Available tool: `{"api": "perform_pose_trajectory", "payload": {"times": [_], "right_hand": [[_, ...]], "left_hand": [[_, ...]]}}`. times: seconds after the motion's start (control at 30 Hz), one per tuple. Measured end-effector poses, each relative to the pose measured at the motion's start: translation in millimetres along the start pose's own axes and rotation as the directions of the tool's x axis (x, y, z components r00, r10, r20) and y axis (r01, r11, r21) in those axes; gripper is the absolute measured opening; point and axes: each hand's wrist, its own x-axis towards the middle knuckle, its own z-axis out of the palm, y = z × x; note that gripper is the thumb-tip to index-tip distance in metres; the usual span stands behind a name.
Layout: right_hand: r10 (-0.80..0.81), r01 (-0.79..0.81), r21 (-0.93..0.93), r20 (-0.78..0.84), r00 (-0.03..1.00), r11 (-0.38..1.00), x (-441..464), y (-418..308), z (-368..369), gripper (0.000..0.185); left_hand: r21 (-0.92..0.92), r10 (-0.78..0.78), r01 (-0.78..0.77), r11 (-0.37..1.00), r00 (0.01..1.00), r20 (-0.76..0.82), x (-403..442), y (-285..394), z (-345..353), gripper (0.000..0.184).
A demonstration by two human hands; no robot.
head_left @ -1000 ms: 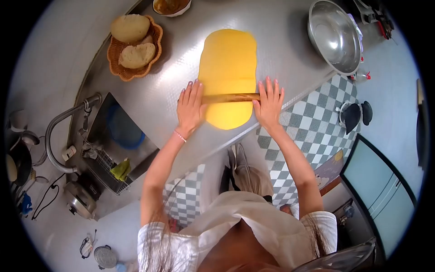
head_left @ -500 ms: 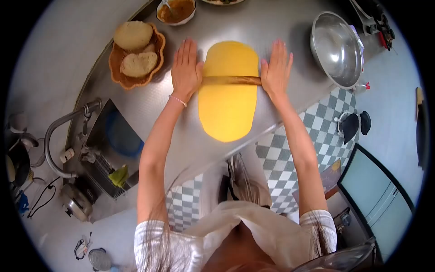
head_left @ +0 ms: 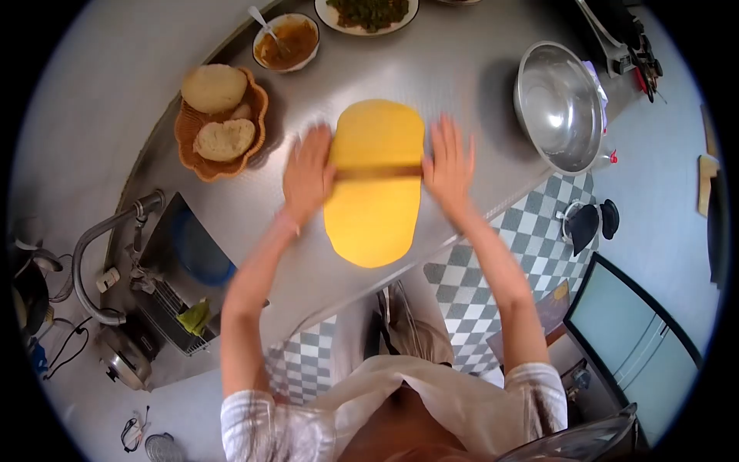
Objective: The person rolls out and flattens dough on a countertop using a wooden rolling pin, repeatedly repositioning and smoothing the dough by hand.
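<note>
Head view: The left hand (head_left: 309,173) and right hand (head_left: 449,165) are open and flat, fingers extended forward, one at each end of the rolling pin (head_left: 377,173). Neither hand appears curled around the pin; motion blur softens both, so the exact contact at the pin ends cannot be confirmed. The pin lies crosswise on the yellow dough sheet (head_left: 373,223) — a smooth, matte, elongated piece with rounded ends — between the hands on the counter (head_left: 477,92). The counter surface is brushed, reflective metal; the pin is brown and cylindrical.

Containers: The woven basket (head_left: 185,158), scalloped at the rim, holds pale, rounded bread pieces (head_left: 224,139). The white bowl (head_left: 305,65) contains an orange-brown paste (head_left: 296,37) and a spoon (head_left: 262,23), handle resting over the rim. Beside it, the white plate (head_left: 331,23) — dark-edged — carries chopped greens (head_left: 373,11). The round metal bowl (head_left: 558,108) stands at right, its polished interior reflecting light.
</note>
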Motion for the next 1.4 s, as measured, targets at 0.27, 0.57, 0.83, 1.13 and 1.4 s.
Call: {"api": "perform_pose_trajectory", "payload": {"times": [0.27, 0.57, 0.83, 1.13, 1.4], "right_hand": [[0.01, -0.011, 0.007, 0.043, 0.999, 1.0, -10, 9, 6, 0.058], [-0.032, 0.032, 0.049, -0.015, 0.999, 0.998, 50, 27, 9, 0.058], [-0.043, 0.04, 0.084, 0.034, 0.999, 0.996, 98, 38, 17, 0.063], [-0.128, 0.142, 0.175, -0.088, 0.988, 0.974, 145, 42, 30, 0.063], [-0.138, 0.166, 0.22, -0.135, 0.981, 0.961, 194, 42, 40, 0.063]], "left_hand": [[-0.01, 0.011, -0.011, 1.0, 1.0, 0.023, -23, 13, 0, 0.059], [-0.017, -0.108, 0.107, 0.994, 0.988, -0.114, 11, 17, -2, 0.062], [-0.004, -0.163, 0.167, 0.986, 0.956, -0.242, 37, 17, 0, 0.063], [0.055, -0.174, 0.2, 0.978, 0.935, -0.308, 57, 11, -4, 0.06], [0.012, -0.217, 0.236, 0.972, 0.911, -0.35, 76, 9, -6, 0.058]]}}
